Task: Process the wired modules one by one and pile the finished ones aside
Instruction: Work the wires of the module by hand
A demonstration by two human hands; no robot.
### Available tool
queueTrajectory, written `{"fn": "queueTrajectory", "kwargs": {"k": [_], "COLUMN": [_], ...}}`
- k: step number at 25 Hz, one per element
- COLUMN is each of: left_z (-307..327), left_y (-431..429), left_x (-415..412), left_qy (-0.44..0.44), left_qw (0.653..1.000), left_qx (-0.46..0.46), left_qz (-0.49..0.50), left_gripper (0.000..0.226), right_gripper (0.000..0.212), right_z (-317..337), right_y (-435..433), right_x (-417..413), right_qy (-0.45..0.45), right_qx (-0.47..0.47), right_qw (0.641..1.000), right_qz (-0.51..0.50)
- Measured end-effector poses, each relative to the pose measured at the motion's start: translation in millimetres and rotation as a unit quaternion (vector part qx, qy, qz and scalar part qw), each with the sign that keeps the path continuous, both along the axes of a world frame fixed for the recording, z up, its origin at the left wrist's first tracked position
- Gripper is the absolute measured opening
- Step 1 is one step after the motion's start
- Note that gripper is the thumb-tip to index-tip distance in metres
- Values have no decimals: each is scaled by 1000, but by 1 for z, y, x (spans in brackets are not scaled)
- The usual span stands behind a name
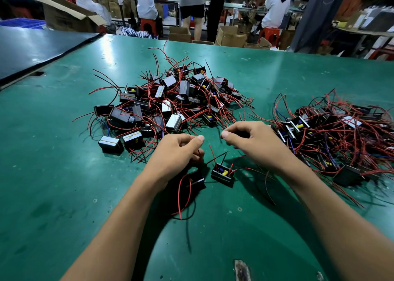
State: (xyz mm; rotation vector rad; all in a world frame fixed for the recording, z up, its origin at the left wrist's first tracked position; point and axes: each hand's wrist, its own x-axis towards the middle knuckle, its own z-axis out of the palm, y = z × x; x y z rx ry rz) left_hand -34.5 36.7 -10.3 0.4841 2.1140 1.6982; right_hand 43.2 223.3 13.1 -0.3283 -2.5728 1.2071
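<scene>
One wired module (222, 174) is seen nearest, on the green table (64, 184). Above it, a red lead (189, 136) is pinched by the left hand (177, 150). What the curled right hand (253, 144) holds cannot be told. Lead work seems under way. Piling follows, on the middle heap (170, 103) or the right heap (332, 135) beyond.

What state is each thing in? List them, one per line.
Left hand: pinches a red wire.
Right hand: fingers curled, any wire hidden.
Module between the hands: lies on the table, open side up.
Centre pile: tangled heap.
Right pile: tangled heap.
</scene>
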Motion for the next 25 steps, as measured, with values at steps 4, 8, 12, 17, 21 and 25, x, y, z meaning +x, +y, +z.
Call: {"fn": "queueTrajectory", "kwargs": {"k": [4,8,12,17,21,25], "left_z": [-3,-4,-4,-4,-6,-7], "left_y": [-1,6,8,9,8,10], "left_x": [5,8,10,12,11,10], "left_qy": [24,8,1,31,86,78], "left_qw": [998,997,997,996,995,996], "left_qx": [48,80,82,81,46,38], "left_qz": [18,-2,6,1,-14,-15], "left_gripper": [9,20,27,20,12,17], "right_gripper": [15,16,12,9,6,5], "right_z": [-11,-16,-11,-14,-22,-26], "right_y": [-13,-18,-17,-16,-17,-18], "right_x": [-9,-2,7,14,16,17], "right_qy": [-59,-87,-86,-55,-26,2], "right_qx": [-17,-69,-122,-185,-186,-194], "right_qw": [998,992,986,980,982,981], "right_qz": [25,60,76,49,27,6]}}
